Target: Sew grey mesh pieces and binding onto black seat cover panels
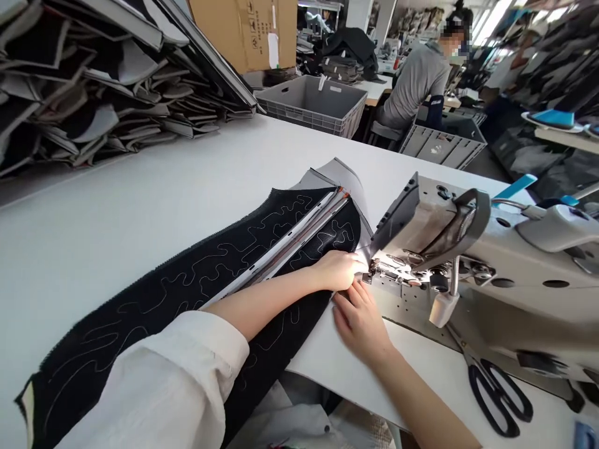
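A long black fabric panel (187, 280) with wavy light stitching lies across the white table, with pale strips running along its middle. Its far right end reaches the sewing machine (468, 249), whose lamp lights the needle area. My left hand (339, 269) lies over the panel's right edge, fingers closed on the fabric close to the presser foot. Just below it, my right hand (362, 321) has its fingers pressed together at the same edge, near the left fingertips. The fabric directly under both sets of fingers is hidden. A grey piece (344, 174) shows beyond the panel's far end.
Black-handled scissors (498, 393) lie on the table right of my right forearm. Stacked fabric pieces (93, 87) fill the back left beside a cardboard box (243, 34). A grey crate (313, 103) stands behind the table, and a person in grey (414, 81) sits farther back.
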Action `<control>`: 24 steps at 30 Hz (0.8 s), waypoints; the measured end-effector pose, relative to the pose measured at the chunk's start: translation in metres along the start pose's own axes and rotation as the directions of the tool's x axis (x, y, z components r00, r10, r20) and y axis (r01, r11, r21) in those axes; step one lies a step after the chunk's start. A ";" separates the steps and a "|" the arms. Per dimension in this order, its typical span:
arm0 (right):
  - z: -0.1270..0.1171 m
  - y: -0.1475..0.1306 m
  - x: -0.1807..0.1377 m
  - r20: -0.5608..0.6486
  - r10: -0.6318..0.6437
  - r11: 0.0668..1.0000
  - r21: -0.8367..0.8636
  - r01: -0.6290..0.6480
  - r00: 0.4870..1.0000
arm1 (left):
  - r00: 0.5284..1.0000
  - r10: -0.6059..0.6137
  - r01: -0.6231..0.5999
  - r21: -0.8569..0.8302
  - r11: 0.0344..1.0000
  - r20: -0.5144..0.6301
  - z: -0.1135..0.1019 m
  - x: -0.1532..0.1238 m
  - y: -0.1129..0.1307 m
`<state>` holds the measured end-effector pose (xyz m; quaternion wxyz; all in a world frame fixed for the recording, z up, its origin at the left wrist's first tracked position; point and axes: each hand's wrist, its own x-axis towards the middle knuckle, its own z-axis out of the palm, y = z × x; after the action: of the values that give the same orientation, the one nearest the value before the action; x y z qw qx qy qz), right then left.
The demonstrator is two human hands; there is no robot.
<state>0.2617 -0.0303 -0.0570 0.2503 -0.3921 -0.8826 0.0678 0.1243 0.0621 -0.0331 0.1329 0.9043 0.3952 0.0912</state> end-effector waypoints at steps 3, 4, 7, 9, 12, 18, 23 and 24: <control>-0.001 0.000 -0.005 -0.105 -0.059 0.996 0.057 0.065 0.993 | 0.998 0.012 -0.011 0.010 1.000 -0.064 0.006 -0.002 0.000; -0.002 0.000 -0.006 -0.123 -0.084 0.994 0.052 0.091 0.989 | 0.996 0.029 -0.028 0.017 0.999 -0.082 0.007 -0.002 0.000; -0.003 -0.001 -0.010 -0.081 -0.128 0.992 -0.010 0.128 0.988 | 0.990 0.038 -0.037 0.014 0.999 -0.138 0.007 -0.001 -0.003; -0.003 -0.001 -0.012 -0.025 -0.105 0.994 -0.042 0.104 0.994 | 0.987 0.008 -0.010 -0.010 1.000 -0.162 0.007 0.001 -0.006; -0.001 -0.001 -0.014 0.043 -0.053 0.996 -0.073 0.056 0.998 | 0.979 -0.088 0.079 -0.053 0.995 -0.183 0.006 0.006 -0.010; 0.001 -0.006 -0.012 0.014 0.008 0.992 -0.124 -0.006 1.000 | 0.976 -0.127 0.123 -0.033 0.992 -0.178 0.000 0.010 -0.005; -0.009 -0.006 -0.016 0.060 -0.094 0.995 -0.037 0.096 0.994 | 0.990 -0.092 0.097 0.047 0.994 -0.107 -0.001 -0.045 0.007; -0.010 -0.005 -0.017 0.073 -0.134 0.991 -0.013 0.136 0.988 | 0.995 -0.067 0.071 0.049 0.996 -0.076 -0.002 -0.065 0.011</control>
<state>0.2732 -0.0467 -0.0529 0.2187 -0.3310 -0.9162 0.0568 0.0876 0.0070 -0.0315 0.0976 0.8892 0.4333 0.1099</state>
